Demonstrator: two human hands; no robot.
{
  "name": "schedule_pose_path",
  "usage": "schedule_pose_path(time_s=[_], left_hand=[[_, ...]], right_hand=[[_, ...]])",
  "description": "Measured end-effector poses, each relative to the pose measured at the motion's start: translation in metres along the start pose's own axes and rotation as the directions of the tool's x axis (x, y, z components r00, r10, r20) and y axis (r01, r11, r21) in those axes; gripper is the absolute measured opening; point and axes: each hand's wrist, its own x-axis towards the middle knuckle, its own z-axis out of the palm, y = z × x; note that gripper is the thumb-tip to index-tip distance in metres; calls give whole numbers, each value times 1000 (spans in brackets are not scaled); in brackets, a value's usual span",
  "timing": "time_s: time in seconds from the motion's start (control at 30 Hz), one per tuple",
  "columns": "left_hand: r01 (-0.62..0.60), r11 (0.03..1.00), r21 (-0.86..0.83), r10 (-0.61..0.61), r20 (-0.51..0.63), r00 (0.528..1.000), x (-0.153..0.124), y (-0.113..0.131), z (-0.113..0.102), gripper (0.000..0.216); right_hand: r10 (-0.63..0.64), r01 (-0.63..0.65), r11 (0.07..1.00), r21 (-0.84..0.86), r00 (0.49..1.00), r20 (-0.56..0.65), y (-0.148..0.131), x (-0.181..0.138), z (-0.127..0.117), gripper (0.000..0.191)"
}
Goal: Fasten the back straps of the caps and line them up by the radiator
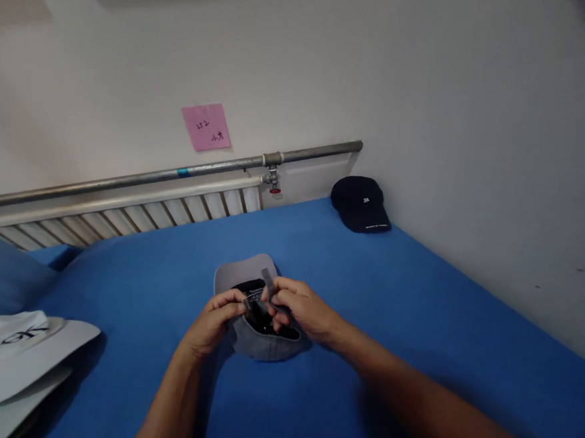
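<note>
Grey cap lying hollow side up on the blue bed, brim pointing away from us, directly below both hands. The left hand has its grip pinched closed on the adjustment strap at a small dark fitting, probably the buckle. The right hand pinches the same strap just beside it, with the free grey end standing up between the fingertips. We judge the strap work to be midway: the strap is in hand and its tail loose, but we cannot tell whether it is threaded or fastened. A navy cap sits well apart at the far corner, white caps at the left edge, and a pink note hangs on the wall.
</note>
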Motion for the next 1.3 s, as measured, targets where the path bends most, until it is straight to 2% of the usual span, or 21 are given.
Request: schedule_pose_path(time_s=[0.1, 0.2, 0.3, 0.4, 0.57, 0.67, 0.83, 1.1, 1.3], left_hand=[[36, 998, -55, -34, 39, 999, 0, -11, -3, 12], [53, 992, -118, -46, 55, 997, 2, -18, -4, 12], [65, 984, -163, -57, 50, 997, 5, -20, -6, 11], [66, 983, -173, -52, 84, 995, 8, -20, -9, 14], [72, 985, -156, -59, 89, 994, 8, -20, -9, 20], [69, 991, -111, -63, 53, 997, 8, -21, -7, 19], [63, 997, -51, -59, 74, 996, 7, -20, -5, 17], [68, 995, -75, -58, 130, 990, 9, -20, -6, 15], [74, 991, -113, -58, 143, 988, 8, -19, -6, 16]], right_hand=[[112, -108, 989, 97, 993, -40, 24, 9, -3, 10], [156, -154, 982, 107, 988, -8, 32, 9, -9, 16], [162, -162, 985, 68, 987, -1, 32, 9, -15, 17], [166, -164, 986, 36, 985, -53, 37, 12, -18, 17], [171, -155, 972, 175, 982, -81, 47, 18, -24, 18], [194, -173, 953, 247, 979, -64, 49, 20, -26, 19], [213, -191, 935, 299, 976, -42, 49, 20, -23, 19], [218, -210, 939, 274, 976, 3, 49, 21, -20, 13], [251, -254, 915, 313, 967, 50, 49, 23, -21, 14]])
